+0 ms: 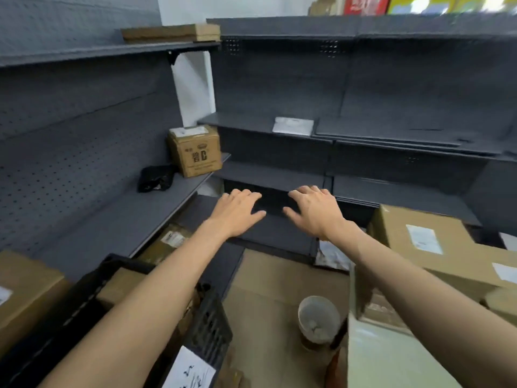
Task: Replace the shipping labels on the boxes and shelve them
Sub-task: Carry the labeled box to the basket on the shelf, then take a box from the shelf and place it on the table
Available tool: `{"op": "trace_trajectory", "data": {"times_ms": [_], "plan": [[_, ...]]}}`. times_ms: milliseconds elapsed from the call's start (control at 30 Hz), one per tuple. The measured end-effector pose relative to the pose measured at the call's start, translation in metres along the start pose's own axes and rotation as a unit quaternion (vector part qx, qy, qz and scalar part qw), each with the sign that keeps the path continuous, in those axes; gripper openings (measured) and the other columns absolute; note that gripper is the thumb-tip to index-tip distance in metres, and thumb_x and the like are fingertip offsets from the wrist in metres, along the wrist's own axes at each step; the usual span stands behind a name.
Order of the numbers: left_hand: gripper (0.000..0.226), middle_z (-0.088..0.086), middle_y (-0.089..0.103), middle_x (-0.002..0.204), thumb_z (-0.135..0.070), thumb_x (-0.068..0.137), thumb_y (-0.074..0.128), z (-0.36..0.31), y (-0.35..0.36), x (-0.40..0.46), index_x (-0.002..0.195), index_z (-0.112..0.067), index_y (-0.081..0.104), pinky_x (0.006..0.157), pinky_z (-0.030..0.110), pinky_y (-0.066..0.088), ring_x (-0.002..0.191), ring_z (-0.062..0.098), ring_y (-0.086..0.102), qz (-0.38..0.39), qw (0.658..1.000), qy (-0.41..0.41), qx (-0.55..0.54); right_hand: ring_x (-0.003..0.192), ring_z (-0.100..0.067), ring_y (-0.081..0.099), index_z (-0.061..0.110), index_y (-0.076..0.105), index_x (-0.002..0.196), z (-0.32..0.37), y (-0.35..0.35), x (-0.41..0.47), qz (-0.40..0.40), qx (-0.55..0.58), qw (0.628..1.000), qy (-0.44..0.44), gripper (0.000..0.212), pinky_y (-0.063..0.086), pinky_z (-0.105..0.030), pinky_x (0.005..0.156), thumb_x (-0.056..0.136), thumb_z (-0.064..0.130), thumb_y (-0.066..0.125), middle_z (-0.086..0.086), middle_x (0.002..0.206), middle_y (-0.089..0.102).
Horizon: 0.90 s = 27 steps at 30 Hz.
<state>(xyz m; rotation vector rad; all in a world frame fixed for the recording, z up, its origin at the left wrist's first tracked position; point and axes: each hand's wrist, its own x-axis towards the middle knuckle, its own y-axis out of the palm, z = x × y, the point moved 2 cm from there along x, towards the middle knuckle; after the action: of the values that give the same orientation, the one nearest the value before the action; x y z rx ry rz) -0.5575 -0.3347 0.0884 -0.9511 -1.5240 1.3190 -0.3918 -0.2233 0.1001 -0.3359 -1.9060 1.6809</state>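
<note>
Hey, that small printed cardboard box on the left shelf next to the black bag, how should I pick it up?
Grip the small printed box by its two upright side faces, coming in from the front, open edge of the shelf. It stands upright, corner toward you, so both hands can probably clamp opposite sides; the black bag sits beside its left.

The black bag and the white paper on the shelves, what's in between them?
In the head view, a printed box sits between the black bag and the white paper.

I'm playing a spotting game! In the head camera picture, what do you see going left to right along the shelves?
Black bag → printed cardboard box → white package.
</note>
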Motion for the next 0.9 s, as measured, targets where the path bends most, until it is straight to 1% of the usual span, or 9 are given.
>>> {"op": "trace_trajectory", "data": {"times_ms": [167, 300, 400, 500, 567, 667, 767, 900], "plan": [[0.058, 0.001, 0.051, 0.147, -0.057, 0.101, 0.043, -0.133, -0.013, 0.044, 0.149, -0.024, 0.044, 0.106, 0.044, 0.037, 0.133, 0.027, 0.046, -0.017, 0.997, 0.070, 0.014, 0.116, -0.030, 0.054, 0.019, 0.058, 0.121, -0.120, -0.033, -0.064, -0.015, -0.031, 0.997, 0.074, 0.048, 0.041, -0.042, 0.096, 0.093, 0.054, 0.043, -0.005, 0.126, 0.060], [0.058, 0.001, 0.052, 0.147, -0.056, 0.101, 0.042, -0.245, -0.013, 0.065, 0.149, -0.023, 0.044, 0.105, 0.044, 0.038, 0.133, 0.026, 0.047, -0.026, 0.993, 0.113, 0.008, 0.117, -0.028, 0.054, 0.018, 0.058, 0.123, -0.210, -0.051, -0.123, -0.026, -0.038, 0.993, 0.109, 0.048, 0.043, -0.043, 0.096, 0.095, 0.054, 0.041, -0.005, 0.126, 0.060], [0.058, 0.002, 0.053, 0.146, -0.055, 0.102, 0.043, -0.323, -0.008, 0.075, 0.149, -0.022, 0.043, 0.106, 0.044, 0.039, 0.133, 0.026, 0.047, -0.022, 0.991, 0.135, 0.002, 0.115, -0.028, 0.055, 0.018, 0.058, 0.124, -0.270, -0.056, -0.163, -0.029, -0.041, 0.991, 0.127, 0.048, 0.043, -0.041, 0.095, 0.096, 0.053, 0.041, -0.005, 0.126, 0.061], [0.058, 0.002, 0.054, 0.145, -0.055, 0.101, 0.043, -0.380, 0.003, 0.083, 0.149, -0.023, 0.043, 0.105, 0.044, 0.040, 0.132, 0.026, 0.049, -0.018, 0.990, 0.142, 0.011, 0.112, -0.027, 0.057, 0.019, 0.060, 0.123, -0.318, -0.053, -0.197, -0.036, -0.036, 0.988, 0.145, 0.046, 0.044, -0.041, 0.094, 0.096, 0.052, 0.041, -0.005, 0.125, 0.062], [0.058, 0.001, 0.055, 0.143, -0.057, 0.101, 0.042, -0.405, 0.012, 0.087, 0.149, -0.024, 0.043, 0.103, 0.044, 0.040, 0.130, 0.026, 0.050, -0.008, 0.990, 0.142, 0.022, 0.113, -0.026, 0.057, 0.019, 0.059, 0.124, -0.342, -0.049, -0.213, -0.026, -0.033, 0.987, 0.155, 0.047, 0.044, -0.041, 0.093, 0.096, 0.052, 0.041, -0.004, 0.125, 0.062], [0.058, 0.001, 0.054, 0.143, -0.057, 0.101, 0.040, -0.425, 0.027, 0.093, 0.149, -0.025, 0.043, 0.101, 0.042, 0.040, 0.128, 0.026, 0.050, 0.006, 0.991, 0.133, 0.026, 0.111, -0.027, 0.057, 0.019, 0.059, 0.123, -0.367, -0.036, -0.225, -0.009, -0.031, 0.986, 0.165, 0.049, 0.044, -0.041, 0.091, 0.095, 0.055, 0.040, -0.004, 0.123, 0.062], [0.056, 0.001, 0.054, 0.143, -0.055, 0.100, 0.041, -0.430, 0.040, 0.098, 0.147, -0.025, 0.045, 0.097, 0.041, 0.041, 0.126, 0.027, 0.051, 0.016, 0.992, 0.119, 0.025, 0.109, -0.027, 0.058, 0.019, 0.060, 0.120, -0.382, -0.017, -0.227, 0.016, -0.025, 0.984, 0.175, 0.051, 0.045, -0.041, 0.088, 0.093, 0.058, 0.041, -0.005, 0.120, 0.062], [0.050, 0.002, 0.056, 0.138, -0.053, 0.100, 0.045, -0.427, 0.063, 0.104, 0.137, -0.021, 0.053, 0.090, 0.040, 0.043, 0.120, 0.028, 0.052, 0.047, 0.994, 0.092, 0.023, 0.107, -0.028, 0.057, 0.018, 0.059, 0.123, -0.390, 0.011, -0.224, 0.059, -0.015, 0.981, 0.186, 0.054, 0.045, -0.041, 0.086, 0.092, 0.058, 0.042, -0.007, 0.119, 0.060]]}}
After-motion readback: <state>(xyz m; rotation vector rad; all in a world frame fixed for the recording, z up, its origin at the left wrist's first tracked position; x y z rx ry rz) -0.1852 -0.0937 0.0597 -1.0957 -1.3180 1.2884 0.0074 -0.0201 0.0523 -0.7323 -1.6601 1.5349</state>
